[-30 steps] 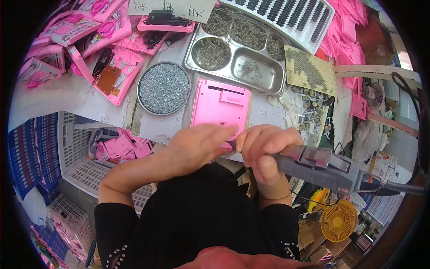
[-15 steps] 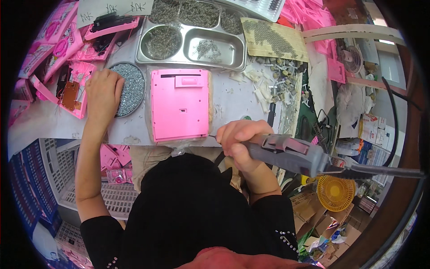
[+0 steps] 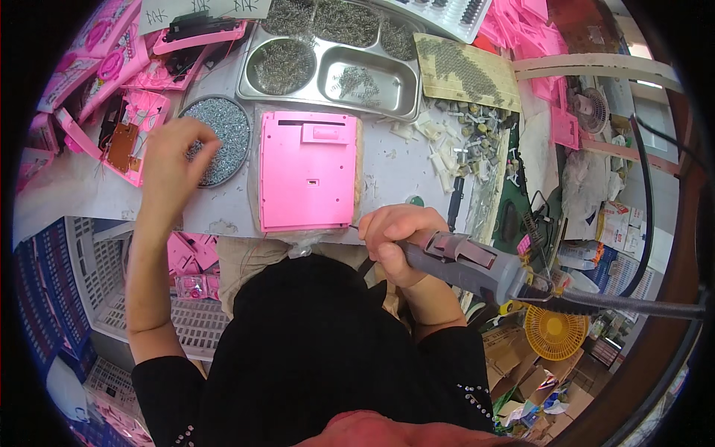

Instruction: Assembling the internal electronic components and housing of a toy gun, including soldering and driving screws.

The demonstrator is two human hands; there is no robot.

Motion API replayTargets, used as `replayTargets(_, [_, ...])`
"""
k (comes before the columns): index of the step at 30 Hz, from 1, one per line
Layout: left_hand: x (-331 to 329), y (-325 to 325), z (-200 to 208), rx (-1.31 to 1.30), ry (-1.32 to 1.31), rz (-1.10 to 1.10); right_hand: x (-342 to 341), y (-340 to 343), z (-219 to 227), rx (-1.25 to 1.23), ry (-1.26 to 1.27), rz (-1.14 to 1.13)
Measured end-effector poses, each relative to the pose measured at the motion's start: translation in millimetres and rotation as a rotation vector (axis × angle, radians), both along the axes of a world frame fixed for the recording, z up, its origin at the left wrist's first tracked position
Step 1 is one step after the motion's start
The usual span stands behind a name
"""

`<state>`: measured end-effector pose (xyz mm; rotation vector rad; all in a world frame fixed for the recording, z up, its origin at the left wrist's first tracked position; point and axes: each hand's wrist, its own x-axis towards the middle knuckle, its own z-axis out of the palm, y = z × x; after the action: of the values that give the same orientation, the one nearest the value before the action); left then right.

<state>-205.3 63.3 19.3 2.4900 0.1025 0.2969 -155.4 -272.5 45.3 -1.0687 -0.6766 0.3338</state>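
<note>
A pink plastic housing [image 3: 305, 160] lies flat on a padded, plastic-wrapped block on the table in front of me. My right hand [image 3: 401, 237] is wrapped around a grey electric screwdriver [image 3: 465, 270]. Its tip points left, close to the housing's lower right corner; whether it touches cannot be told. My left hand [image 3: 173, 164] hovers at the left edge of a round dish [image 3: 247, 153] full of small silver screws [image 3: 227, 119]. Thumb and forefinger are pinched together, and anything between them is too small to make out.
Behind the housing stands a metal compartment tray [image 3: 413, 112] with springs and small metal parts. A card of small parts [image 3: 477, 71] and loose white and metal pieces [image 3: 477, 134] lie to the right. Pink shells [image 3: 145, 112] crowd the left. A spring-wrapped cord [image 3: 633, 304] trails from the screwdriver.
My left hand has lifted slightly off the screws, its fingers now raised in a pinch. The screwdriver's rear end has dipped, with its tip near the housing's corner. The whole view has shifted slightly.
</note>
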Motion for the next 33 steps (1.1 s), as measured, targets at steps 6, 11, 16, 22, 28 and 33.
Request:
replayTargets(6, [-8.8,-90.0,8.9,-0.093,-0.234,-0.44,-1.3,2.6,-4.1,-0.044,-0.078,-0.052])
replayTargets(11, [-10.2,-99.6,-24.8,-0.065,-0.189,-0.387,3.4,14.0,-4.9,-0.115,-0.327,0.042])
replayTargets(16, [-8.3,-102.6,-26.7,-0.089,-0.175,-0.381,17.9,16.4,4.9,-0.06,-0.217,0.112])
replayTargets(22, [-8.3,-102.0,-26.7,-0.095,-0.165,-0.394,32.0,38.5,15.2,-0.135,-0.254,0.064])
replayTargets(28, [-11.1,-101.7,-27.1,-0.16,-0.152,-0.383,32.3,36.8,11.0,-0.128,-0.306,0.104])
replayTargets(33, [-12.6,-101.5,-30.7,-0.164,-0.146,-0.379,31.4,50.6,-1.7,-0.132,-0.47,0.079])
